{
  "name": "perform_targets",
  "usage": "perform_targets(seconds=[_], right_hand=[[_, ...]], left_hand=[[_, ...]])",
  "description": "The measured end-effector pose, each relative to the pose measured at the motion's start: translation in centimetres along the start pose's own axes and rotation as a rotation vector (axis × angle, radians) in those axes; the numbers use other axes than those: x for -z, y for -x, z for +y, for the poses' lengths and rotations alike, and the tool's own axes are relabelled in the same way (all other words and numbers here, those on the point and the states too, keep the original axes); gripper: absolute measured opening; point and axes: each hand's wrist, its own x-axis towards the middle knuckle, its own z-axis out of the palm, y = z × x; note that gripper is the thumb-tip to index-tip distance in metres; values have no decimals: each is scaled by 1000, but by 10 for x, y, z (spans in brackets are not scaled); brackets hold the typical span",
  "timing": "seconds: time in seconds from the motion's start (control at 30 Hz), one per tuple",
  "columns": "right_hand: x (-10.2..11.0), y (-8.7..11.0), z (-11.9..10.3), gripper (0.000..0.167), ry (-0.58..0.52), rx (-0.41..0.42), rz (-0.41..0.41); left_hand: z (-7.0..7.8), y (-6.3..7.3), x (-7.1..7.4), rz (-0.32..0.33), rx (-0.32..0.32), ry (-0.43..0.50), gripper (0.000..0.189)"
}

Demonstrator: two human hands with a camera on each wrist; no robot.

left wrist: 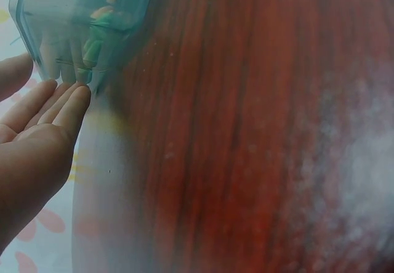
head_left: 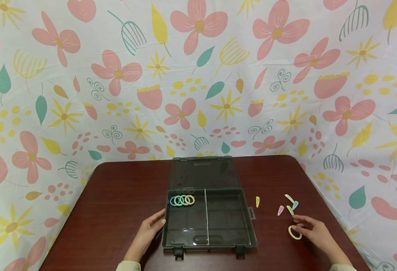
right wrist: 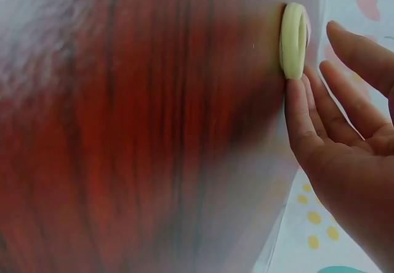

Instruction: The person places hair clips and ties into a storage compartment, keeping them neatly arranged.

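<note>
White cloth [head_left: 198, 82] with a pink, yellow and green floral pattern behind a reddish-brown table [head_left: 124, 195]

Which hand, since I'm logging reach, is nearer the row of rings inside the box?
Left. The left hand is at the left side of the box, near the rings; the right hand is beyond its right side.

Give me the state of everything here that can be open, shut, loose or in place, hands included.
Box, open
Lid, folded back behind the box
Latches, unfastened
Divider, in place inside the box
Rings, overlapping, left of the divider
Left hand, fingers extended at the box's left side
Right hand, fingers extended at the pale yellow ring
Pale yellow ring, outside the box
Hair clips, loose on the table; snapped shut or not, too small to tell
</note>
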Motion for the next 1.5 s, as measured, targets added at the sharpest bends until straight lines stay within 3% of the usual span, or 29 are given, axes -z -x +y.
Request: perform_targets(seconds=[0.2, 0.5, 0.7, 0.93, 1.2, 1.5], right_hand=[[5, 3, 2, 35, 62, -54, -50], [9, 7, 8, 28, 143, -111, -33], [11, 6, 5, 21, 252, -96, -9], [11, 6, 2, 18, 281, -105, -2], [8, 7, 3, 15, 261, -84, 39], [-1, 2, -3, 18, 90, -82, 87]], left_hand=[[-1, -1, 0, -7, 0, 9, 48], [0, -1, 1, -9, -4, -5, 49], [0, -1, 2, -14, -15, -10, 49], [1, 1, 1, -15, -25, 0, 48], [1, 1, 2, -23, -6, -22, 49], [0, 0, 2, -16, 3, -30, 49]])
